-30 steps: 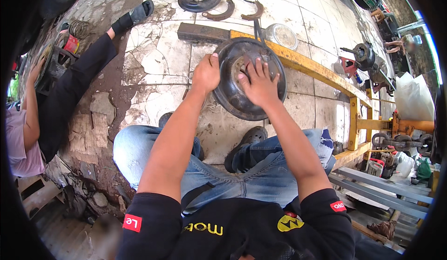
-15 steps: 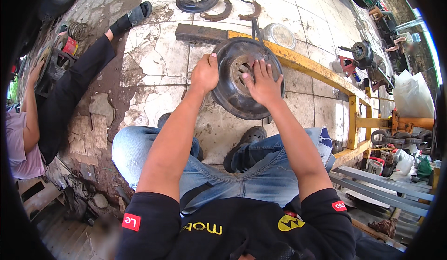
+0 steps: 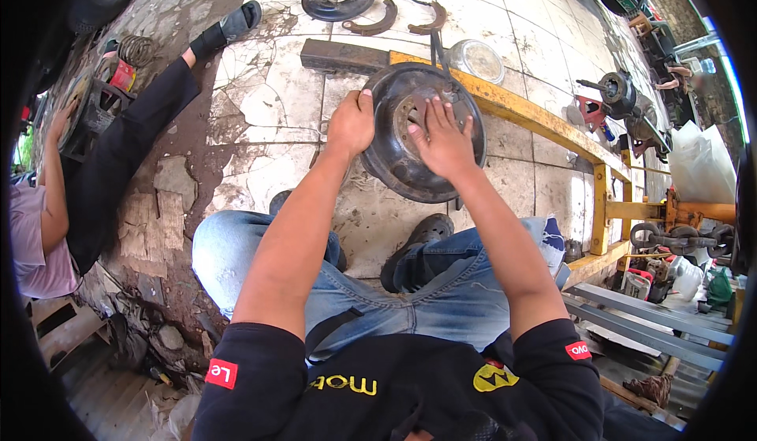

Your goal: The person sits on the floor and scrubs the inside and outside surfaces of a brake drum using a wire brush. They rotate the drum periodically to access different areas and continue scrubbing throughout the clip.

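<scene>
A black round brake backing plate [image 3: 394,174] with a holed centre is tilted up in front of me, against the yellow bar. My left hand [image 3: 352,123] grips its left rim, thumb on top, fingers hidden behind. My right hand [image 3: 447,141] lies on its face right of the centre hole, fingers spread, holding nothing. A dark cable [image 3: 438,50] runs up from the plate's top edge. Beyond the bar, a second backing plate [image 3: 319,5] and two curved brake shoes [image 3: 377,21] rest on the tiles.
A yellow metal frame [image 3: 528,121] with a dark square end [image 3: 339,56] crosses the floor. Behind it sits a round silvery lid-like piece [image 3: 476,61]. Chain links [image 3: 682,240] and a white plastic bag [image 3: 702,169] are at right. Another person's leg [image 3: 142,161] stretches in from the left.
My right hand has slid slightly left across the plate's face, toward the centre hole. The left hand keeps its hold on the rim.
</scene>
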The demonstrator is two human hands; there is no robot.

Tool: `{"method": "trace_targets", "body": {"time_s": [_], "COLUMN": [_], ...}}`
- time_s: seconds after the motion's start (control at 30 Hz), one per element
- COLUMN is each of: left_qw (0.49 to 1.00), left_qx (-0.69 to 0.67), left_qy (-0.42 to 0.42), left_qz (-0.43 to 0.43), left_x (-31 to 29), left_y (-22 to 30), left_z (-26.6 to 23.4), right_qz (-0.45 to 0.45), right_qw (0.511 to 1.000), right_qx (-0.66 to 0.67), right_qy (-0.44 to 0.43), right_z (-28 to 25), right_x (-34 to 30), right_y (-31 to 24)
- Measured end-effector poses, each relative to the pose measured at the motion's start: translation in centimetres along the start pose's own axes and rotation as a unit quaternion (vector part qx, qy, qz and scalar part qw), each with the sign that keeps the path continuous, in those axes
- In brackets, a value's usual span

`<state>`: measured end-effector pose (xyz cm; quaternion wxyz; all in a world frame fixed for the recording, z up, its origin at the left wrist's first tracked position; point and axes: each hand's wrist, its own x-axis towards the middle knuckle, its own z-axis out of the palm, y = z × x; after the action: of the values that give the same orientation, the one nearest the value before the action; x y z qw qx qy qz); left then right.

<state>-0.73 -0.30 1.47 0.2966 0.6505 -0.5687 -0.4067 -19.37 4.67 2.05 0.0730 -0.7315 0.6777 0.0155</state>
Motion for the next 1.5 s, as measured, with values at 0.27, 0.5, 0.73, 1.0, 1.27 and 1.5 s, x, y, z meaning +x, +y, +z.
{"method": "trace_targets", "body": {"time_s": [0.27,0.5,0.73,1.0,1.27,1.5], "left_qw": [1.000,1.000,1.000,1.000,1.000,1.000], "left_qx": [-0.006,-0.015,-0.017,-0.009,-0.011,-0.010], "left_qy": [-0.023,-0.002,-0.001,0.001,-0.005,-0.003], "left_qz": [-0.016,0.002,0.003,-0.002,0.013,0.007], "left_x": [0.3,0.3,0.0,0.2,0.3,0.3], "left_y": [-0.2,-0.5,-0.2,-0.4,-0.7,-0.8], "left_z": [-0.7,-0.3,-0.1,-0.1,-0.1,-0.1], "right_qz": [-0.018,0.038,-0.013,-0.096,-0.099,-0.156], "right_qw": [1.000,0.996,0.994,0.991,0.987,0.984], "right_qx": [-0.004,-0.068,0.101,0.086,0.118,0.085], "right_qy": [0.006,0.030,0.041,0.042,0.044,-0.007], "right_z": [0.1,-0.5,-0.1,0.1,0.4,-0.3], "right_x": [0.6,1.6,1.5,1.0,1.6,1.3], "right_y": [-2.1,-2.3,-2.0,-2.2,-1.8,-1.5]}}
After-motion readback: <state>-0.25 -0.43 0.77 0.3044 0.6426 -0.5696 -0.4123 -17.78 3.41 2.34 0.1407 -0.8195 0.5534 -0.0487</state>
